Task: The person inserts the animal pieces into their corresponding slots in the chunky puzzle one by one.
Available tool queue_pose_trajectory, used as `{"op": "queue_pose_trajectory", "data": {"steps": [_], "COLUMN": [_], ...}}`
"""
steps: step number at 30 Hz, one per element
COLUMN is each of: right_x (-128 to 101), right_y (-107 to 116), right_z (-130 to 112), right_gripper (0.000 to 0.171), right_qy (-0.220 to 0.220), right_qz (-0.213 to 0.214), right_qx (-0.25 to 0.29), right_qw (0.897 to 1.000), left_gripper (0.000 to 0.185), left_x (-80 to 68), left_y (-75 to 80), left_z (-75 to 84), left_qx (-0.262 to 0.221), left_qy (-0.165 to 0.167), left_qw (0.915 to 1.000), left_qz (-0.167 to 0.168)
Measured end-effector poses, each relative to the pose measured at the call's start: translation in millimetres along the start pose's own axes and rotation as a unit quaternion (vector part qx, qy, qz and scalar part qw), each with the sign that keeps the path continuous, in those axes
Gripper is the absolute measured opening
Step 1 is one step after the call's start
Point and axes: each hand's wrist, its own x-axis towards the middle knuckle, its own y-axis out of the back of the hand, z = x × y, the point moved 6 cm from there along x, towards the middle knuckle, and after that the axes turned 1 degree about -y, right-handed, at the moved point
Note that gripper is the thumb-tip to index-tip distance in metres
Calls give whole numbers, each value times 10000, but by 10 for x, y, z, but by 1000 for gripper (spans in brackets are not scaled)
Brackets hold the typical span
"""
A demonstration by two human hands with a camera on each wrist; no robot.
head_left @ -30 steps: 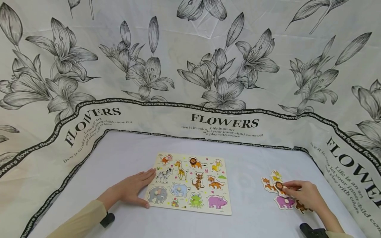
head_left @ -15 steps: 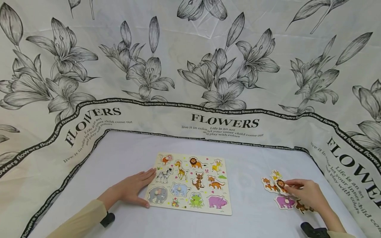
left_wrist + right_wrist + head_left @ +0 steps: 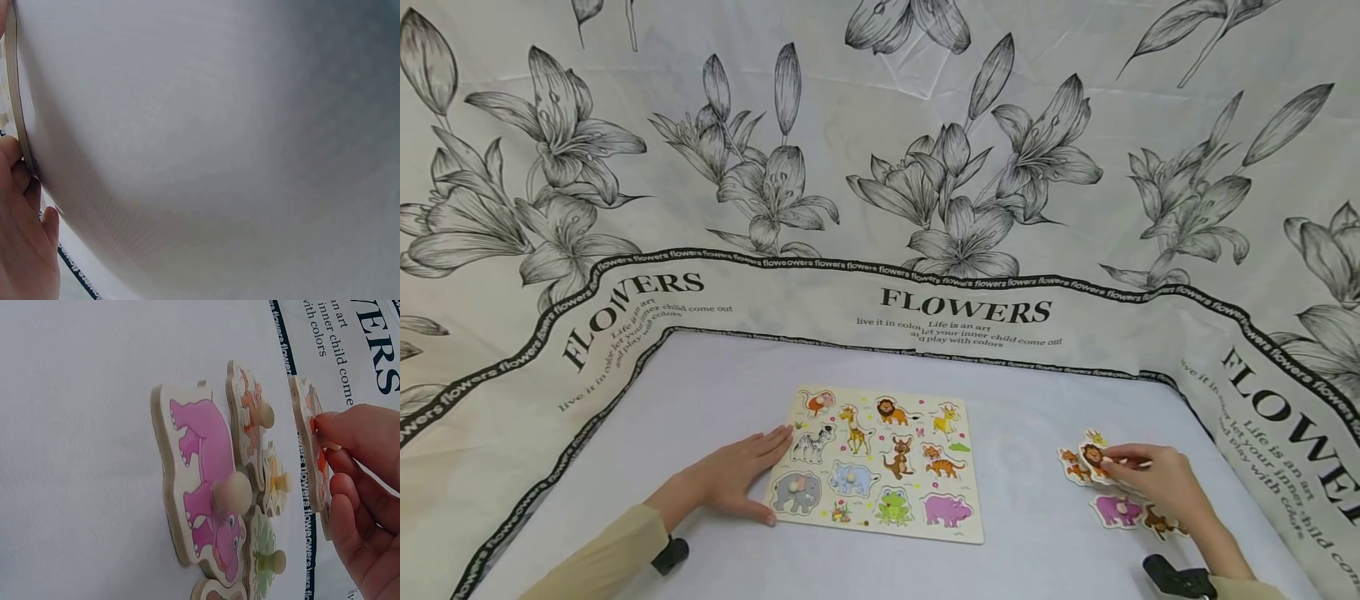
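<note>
White backdrop cloth (image 3: 880, 208) reads "FLOWERS". Right hand (image 3: 1157, 483) pinches lion piece (image 3: 1093, 457); left hand (image 3: 737, 479) rests flat, fingers straight, touching puzzle board (image 3: 880, 467).

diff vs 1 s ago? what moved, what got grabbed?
Right hand holds the lion piece by its peg and has lifted it off the pile and shifted it a bit left and away from the person; it now stands clear of the hippo piece. Left hand is unmoved, flat at the board edge. Board unchanged.
</note>
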Motion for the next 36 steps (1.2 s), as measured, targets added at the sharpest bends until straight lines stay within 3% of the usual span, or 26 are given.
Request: {"op": "queue_pose_trajectory", "data": {"steps": [12, 28, 36], "right_x": [77, 201, 286], "right_y": [-152, -339, -422], "right_z": [-171, -533, -723], "right_gripper": [34, 25, 20], "right_qy": [56, 555, 725], "right_qz": [-59, -115, -170], "right_qx": [115, 558, 466], "right_qw": [9999, 9968, 9961], "left_gripper": [112, 112, 111], "left_x": [-3, -4, -19], "left_y": [3, 5, 43], "left_z": [-1, 0, 37], "left_qx": [58, -24, 12], "left_qy": [-25, -52, -139], "left_qw": [10000, 9999, 9998], "left_qz": [60, 92, 117]}}
